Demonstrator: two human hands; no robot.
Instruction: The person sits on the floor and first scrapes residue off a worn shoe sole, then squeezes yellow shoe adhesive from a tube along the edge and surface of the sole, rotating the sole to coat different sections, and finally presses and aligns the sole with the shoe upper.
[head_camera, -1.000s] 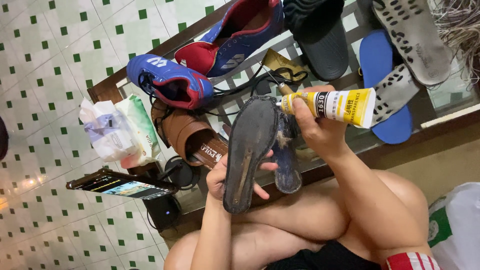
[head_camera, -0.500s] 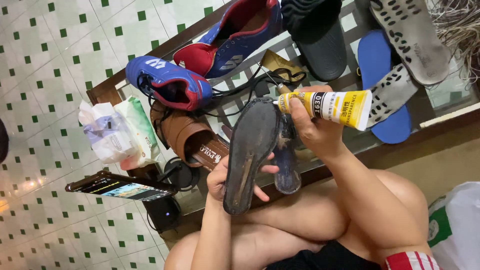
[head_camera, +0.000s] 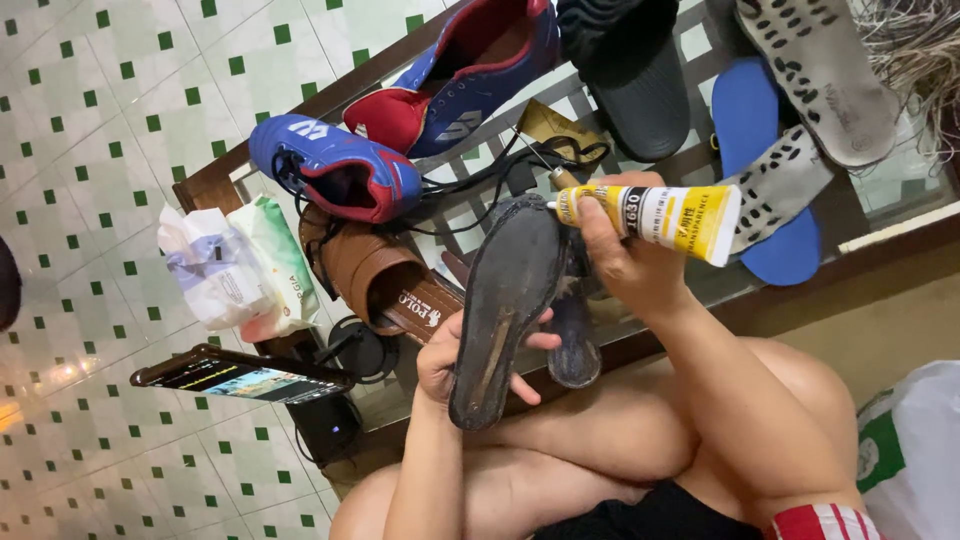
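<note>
in the head view, your left hand (head_camera: 455, 355) is wrapped around the lower part of a worn black shoe sole (head_camera: 505, 300), fingers curled over its edge, holding it upright with the dirty inner face turned toward you. a second dark sole piece (head_camera: 573, 335) hangs just beside it, on the right-hand side, touching or nearly touching the first; you cannot tell which from here.

your right hand (head_camera: 625, 265) is closed around a yellow and white glue tube (head_camera: 655, 215), held sideways just above the top of the black sole, with the nozzle (head_camera: 553, 204) pointing toward the sole's upper edge. whether the tip touches the sole is too fine to tell.

beyond your hands sits a glass-topped table with a dark wooden frame (head_camera: 860, 245). just past your left hand lies a brown leather sandal (head_camera: 375, 275), and farther out a blue and red sports shoe (head_camera: 335, 170) with black laces trailing toward the sole. a second blue and red shoe (head_camera: 470, 70) lies farther still. past your right hand rest a black slipper (head_camera: 630, 75), a blue insole (head_camera: 765, 170) and a grey spotted insole (head_camera: 825, 70).

out to the left of your left hand are a pack of wet wipes (head_camera: 235, 265) and a phone (head_camera: 240, 375) with its screen lit, propped on a black stand. your bare knees sit below both hands.
</note>
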